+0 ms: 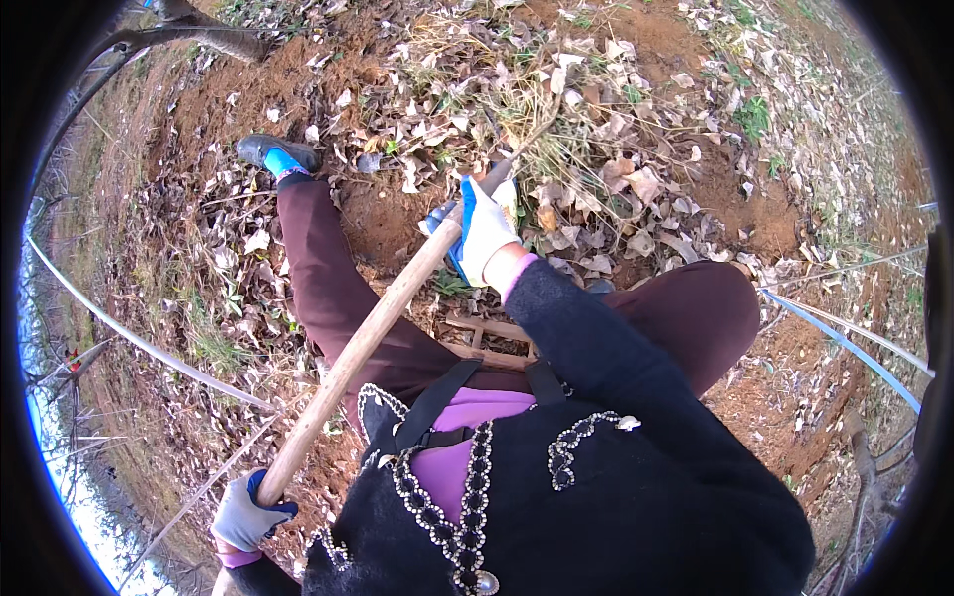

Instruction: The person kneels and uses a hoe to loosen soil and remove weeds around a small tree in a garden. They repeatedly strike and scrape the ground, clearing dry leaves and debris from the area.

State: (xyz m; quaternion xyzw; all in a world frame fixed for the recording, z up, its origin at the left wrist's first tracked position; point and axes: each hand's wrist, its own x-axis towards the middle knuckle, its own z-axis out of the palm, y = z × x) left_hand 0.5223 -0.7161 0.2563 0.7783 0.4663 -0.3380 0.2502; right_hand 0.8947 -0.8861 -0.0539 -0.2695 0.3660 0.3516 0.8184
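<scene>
A long wooden tool handle [373, 331] slants from lower left to upper centre. My left hand [252, 514], in a white and blue glove, grips it near its lower end. Farther up, my right hand [484, 235], gloved alike, is closed around the shaft. Beyond that hand the shaft turns darker and narrows towards dry grass and leaves [566, 149]; whether it bears a head there cannot be told. A wooden slatted frame [492, 335] shows between my legs.
My shoe [279, 153] rests on leaf-strewn reddish soil at the upper left. A bare branch [201, 33] reaches in at the top left. Pale straps or cords [149, 346] run at the left, and others [850, 346] at the right. More bare branches [864, 462] stand lower right.
</scene>
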